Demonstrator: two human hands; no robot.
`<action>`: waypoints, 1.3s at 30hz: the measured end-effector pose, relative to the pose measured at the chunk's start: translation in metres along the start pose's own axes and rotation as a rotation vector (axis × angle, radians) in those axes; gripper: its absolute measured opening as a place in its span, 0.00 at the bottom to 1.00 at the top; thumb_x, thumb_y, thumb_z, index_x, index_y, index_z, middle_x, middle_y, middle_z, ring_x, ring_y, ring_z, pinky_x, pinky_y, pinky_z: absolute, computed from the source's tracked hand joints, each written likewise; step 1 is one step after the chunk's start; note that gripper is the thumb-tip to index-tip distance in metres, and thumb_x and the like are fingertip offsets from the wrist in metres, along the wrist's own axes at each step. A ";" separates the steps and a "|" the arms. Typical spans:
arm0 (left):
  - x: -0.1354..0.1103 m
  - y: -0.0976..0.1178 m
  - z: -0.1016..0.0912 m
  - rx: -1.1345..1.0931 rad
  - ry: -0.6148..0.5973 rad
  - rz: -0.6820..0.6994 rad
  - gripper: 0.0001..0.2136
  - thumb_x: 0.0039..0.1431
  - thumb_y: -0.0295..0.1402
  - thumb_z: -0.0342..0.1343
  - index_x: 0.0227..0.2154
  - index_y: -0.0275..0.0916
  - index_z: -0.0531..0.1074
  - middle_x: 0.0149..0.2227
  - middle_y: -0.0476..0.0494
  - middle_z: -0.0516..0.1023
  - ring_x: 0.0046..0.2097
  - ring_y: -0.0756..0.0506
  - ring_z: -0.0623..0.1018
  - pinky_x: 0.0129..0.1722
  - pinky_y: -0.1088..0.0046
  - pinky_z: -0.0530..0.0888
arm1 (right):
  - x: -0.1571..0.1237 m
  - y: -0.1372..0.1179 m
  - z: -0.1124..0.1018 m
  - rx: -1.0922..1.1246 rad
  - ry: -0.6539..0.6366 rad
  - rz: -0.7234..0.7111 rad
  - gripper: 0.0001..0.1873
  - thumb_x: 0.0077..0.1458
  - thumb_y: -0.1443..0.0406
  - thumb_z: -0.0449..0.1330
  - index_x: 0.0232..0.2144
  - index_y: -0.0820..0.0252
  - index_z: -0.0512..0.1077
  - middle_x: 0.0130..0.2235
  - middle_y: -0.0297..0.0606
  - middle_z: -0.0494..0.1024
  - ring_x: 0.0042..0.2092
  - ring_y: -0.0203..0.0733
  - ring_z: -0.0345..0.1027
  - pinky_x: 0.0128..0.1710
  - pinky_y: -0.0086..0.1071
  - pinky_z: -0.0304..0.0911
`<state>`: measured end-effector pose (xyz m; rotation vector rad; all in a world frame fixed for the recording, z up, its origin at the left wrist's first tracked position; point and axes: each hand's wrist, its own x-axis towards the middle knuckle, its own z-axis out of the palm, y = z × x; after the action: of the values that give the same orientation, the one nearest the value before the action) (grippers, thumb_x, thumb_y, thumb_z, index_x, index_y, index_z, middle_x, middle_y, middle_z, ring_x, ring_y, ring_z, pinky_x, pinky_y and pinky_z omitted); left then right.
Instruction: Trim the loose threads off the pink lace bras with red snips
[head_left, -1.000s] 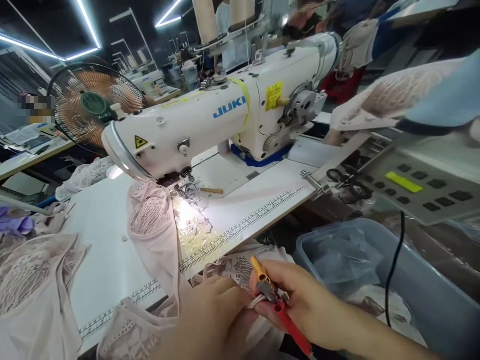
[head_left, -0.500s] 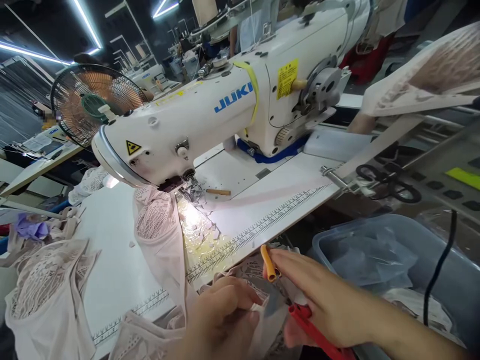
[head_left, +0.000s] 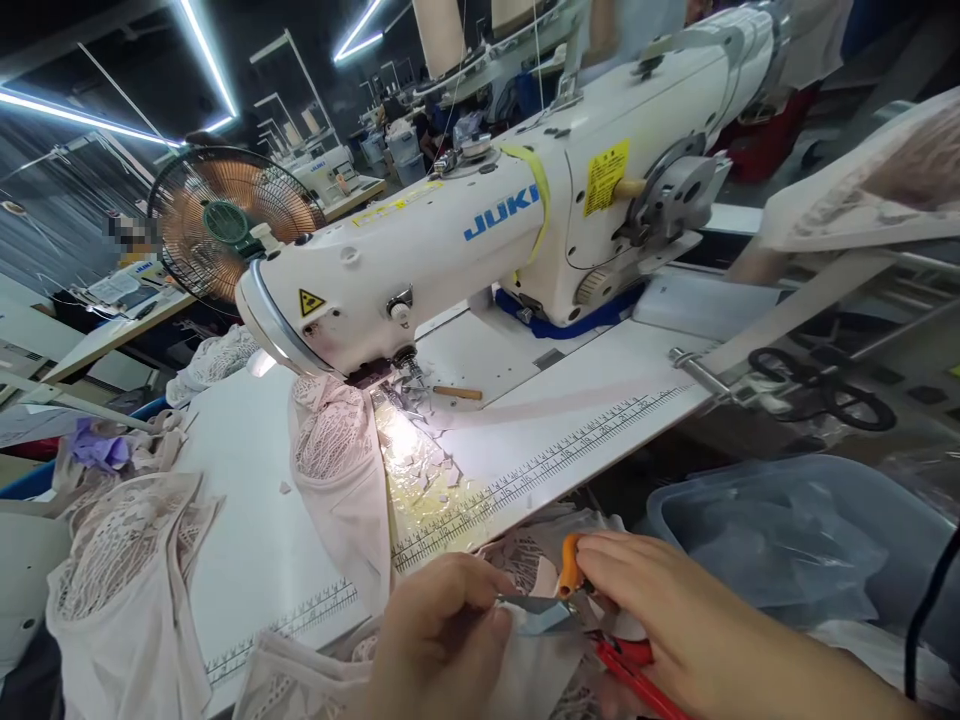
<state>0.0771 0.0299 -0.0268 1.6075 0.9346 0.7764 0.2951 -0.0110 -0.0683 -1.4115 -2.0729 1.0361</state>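
Scissors (head_left: 541,614) with one orange and one red handle are in my right hand (head_left: 667,610), closed around them. Their blades point left, and the tips reach the fingertips of my left hand (head_left: 442,625). That hand pinches the edge of a pale pink lace garment (head_left: 536,665), which hangs at the table's front edge. My fingers partly hide the pinched edge, and I cannot tell whether the blades are cutting it. Another pale lace garment (head_left: 337,490) lies under the needle end of the white sewing machine (head_left: 450,230).
Small scraps lie on a yellowish taped patch (head_left: 420,490) beside the ruler marks. More lace garments (head_left: 124,590) are at the left. A clear plastic bin (head_left: 675,505) stands at the right, below black-handled scissors (head_left: 821,385). A fan (head_left: 232,220) is behind the machine.
The scissors have swung so their blades now point left, up against my left fingertips. My view has shifted, moving the scene slightly right and down. My left hand keeps its pinch.
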 end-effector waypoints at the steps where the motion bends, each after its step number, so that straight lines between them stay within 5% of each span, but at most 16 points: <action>1: 0.000 0.000 0.000 -0.004 0.001 -0.010 0.11 0.58 0.37 0.57 0.23 0.37 0.70 0.32 0.41 0.77 0.33 0.47 0.75 0.32 0.74 0.69 | 0.000 0.000 0.000 -0.012 -0.008 0.009 0.17 0.48 0.57 0.66 0.27 0.56 0.61 0.32 0.41 0.70 0.33 0.50 0.64 0.32 0.39 0.60; 14: 0.000 0.001 0.003 -0.147 0.048 -0.056 0.11 0.56 0.38 0.60 0.24 0.38 0.71 0.31 0.43 0.76 0.34 0.47 0.73 0.34 0.75 0.68 | -0.002 0.005 0.007 0.010 0.066 -0.039 0.27 0.54 0.48 0.59 0.21 0.54 0.48 0.23 0.34 0.64 0.24 0.42 0.56 0.24 0.33 0.49; 21: 0.001 0.011 0.004 -0.169 0.078 -0.133 0.12 0.53 0.39 0.62 0.22 0.37 0.72 0.32 0.43 0.77 0.34 0.47 0.73 0.34 0.76 0.68 | -0.006 0.003 0.007 0.130 0.130 -0.024 0.19 0.55 0.56 0.56 0.21 0.54 0.52 0.23 0.32 0.65 0.23 0.40 0.59 0.24 0.31 0.52; 26: -0.001 0.018 0.004 -0.211 0.085 -0.251 0.14 0.51 0.44 0.63 0.25 0.36 0.74 0.31 0.44 0.77 0.30 0.50 0.71 0.29 0.78 0.65 | -0.006 -0.008 -0.003 0.421 0.355 -0.014 0.10 0.50 0.57 0.62 0.29 0.55 0.68 0.33 0.37 0.71 0.35 0.46 0.67 0.35 0.33 0.63; 29: -0.002 0.016 0.003 -0.182 0.051 -0.253 0.16 0.53 0.46 0.61 0.27 0.35 0.75 0.30 0.44 0.76 0.31 0.49 0.72 0.30 0.78 0.66 | -0.001 -0.016 0.000 0.517 0.356 -0.081 0.12 0.46 0.61 0.65 0.35 0.56 0.72 0.37 0.38 0.74 0.38 0.48 0.68 0.39 0.33 0.64; 35: -0.005 0.001 -0.006 0.190 -0.012 -0.087 0.16 0.61 0.45 0.51 0.27 0.36 0.71 0.28 0.42 0.75 0.30 0.48 0.73 0.29 0.76 0.69 | 0.002 -0.036 0.016 0.508 0.164 -0.069 0.04 0.44 0.69 0.56 0.27 0.57 0.67 0.28 0.32 0.67 0.27 0.37 0.58 0.24 0.26 0.56; 39: -0.023 -0.012 -0.013 0.674 0.031 0.216 0.16 0.61 0.36 0.51 0.51 0.42 0.67 0.49 0.37 0.76 0.48 0.41 0.77 0.48 0.67 0.74 | -0.005 -0.047 0.005 0.581 0.169 -0.053 0.06 0.43 0.69 0.58 0.24 0.57 0.62 0.26 0.29 0.61 0.26 0.34 0.50 0.23 0.26 0.48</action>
<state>0.0523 0.0175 -0.0362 2.3165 1.1297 0.6649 0.2652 -0.0266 -0.0343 -1.0917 -1.5069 1.3079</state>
